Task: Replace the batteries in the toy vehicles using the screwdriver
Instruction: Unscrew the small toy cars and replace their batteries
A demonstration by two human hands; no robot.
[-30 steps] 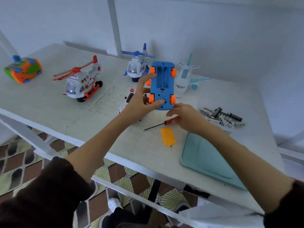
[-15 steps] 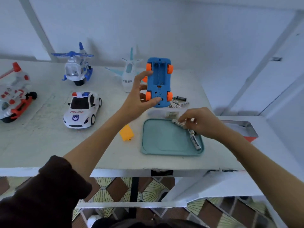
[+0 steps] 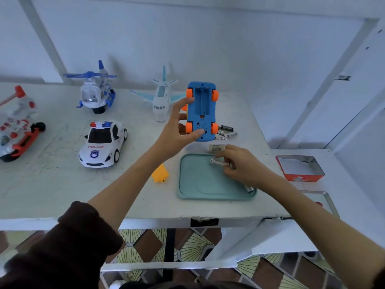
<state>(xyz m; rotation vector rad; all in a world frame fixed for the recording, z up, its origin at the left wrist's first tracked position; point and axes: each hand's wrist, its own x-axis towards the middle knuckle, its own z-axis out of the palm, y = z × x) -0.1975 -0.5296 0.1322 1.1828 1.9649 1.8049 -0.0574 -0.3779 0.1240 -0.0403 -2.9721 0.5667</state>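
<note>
My left hand [image 3: 177, 132] grips a blue toy car [image 3: 201, 107] with orange wheels, held up above the table with its underside toward me. Its battery bay is open and looks empty. My right hand [image 3: 239, 165] pinches a white battery [image 3: 217, 162] over the teal tray [image 3: 200, 188]. Another battery [image 3: 249, 189] lies at the tray's right corner, partly hidden by my wrist. The orange battery cover [image 3: 160, 173] lies on the table left of the tray. Several loose batteries [image 3: 226, 132] lie behind the car. The screwdriver is not in view.
A white police car [image 3: 102, 143], a blue-and-white helicopter [image 3: 95, 90], a white airplane [image 3: 160, 99] and a red-and-white helicopter [image 3: 16, 126] stand on the white table [image 3: 62, 184]. An open red tin [image 3: 300, 167] sits on the lower surface at right.
My right hand left the screwdriver, moved to the teal tray and picked up a battery there. My view swung right. My left hand kept the blue car raised.
</note>
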